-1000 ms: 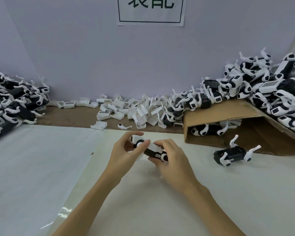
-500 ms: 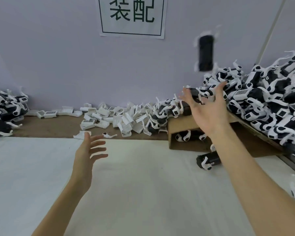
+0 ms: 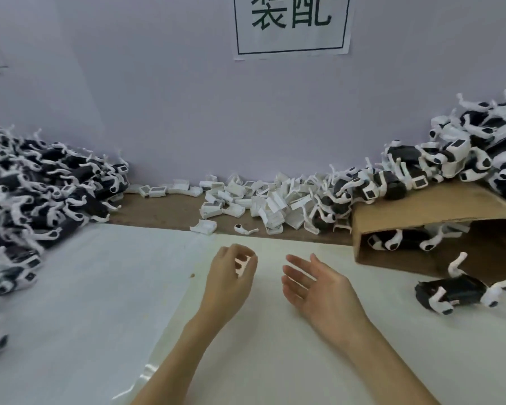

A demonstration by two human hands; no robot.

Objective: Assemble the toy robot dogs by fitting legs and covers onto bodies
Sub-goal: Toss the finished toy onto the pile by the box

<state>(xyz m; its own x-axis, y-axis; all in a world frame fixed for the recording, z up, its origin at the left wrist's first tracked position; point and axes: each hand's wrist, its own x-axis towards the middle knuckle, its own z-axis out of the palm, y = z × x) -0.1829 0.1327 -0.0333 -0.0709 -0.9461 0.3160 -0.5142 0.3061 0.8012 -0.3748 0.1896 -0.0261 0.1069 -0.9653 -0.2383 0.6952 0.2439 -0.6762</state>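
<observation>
My left hand [image 3: 230,282] hovers over the white table sheet [image 3: 100,302] with its fingers loosely curled and nothing in it. My right hand [image 3: 319,287] is beside it, palm turned left, fingers relaxed and empty. One black-and-white toy dog [image 3: 456,293] lies on its side to the right of my right hand. A heap of white covers [image 3: 263,200] lies along the back wall. A loose white leg [image 3: 244,229] and a single cover [image 3: 203,227] lie just beyond my hands.
A big pile of toy dogs [image 3: 41,194] fills the left side. Another pile [image 3: 465,159] sits on a slanted cardboard sheet [image 3: 421,209] at the right, with more dogs [image 3: 403,239] under it. A paper sign [image 3: 291,24] hangs on the wall.
Both hands held a toy dog a second ago. My right hand then tossed it up toward the right pile. Both hands are back at the middle, holding nothing.
</observation>
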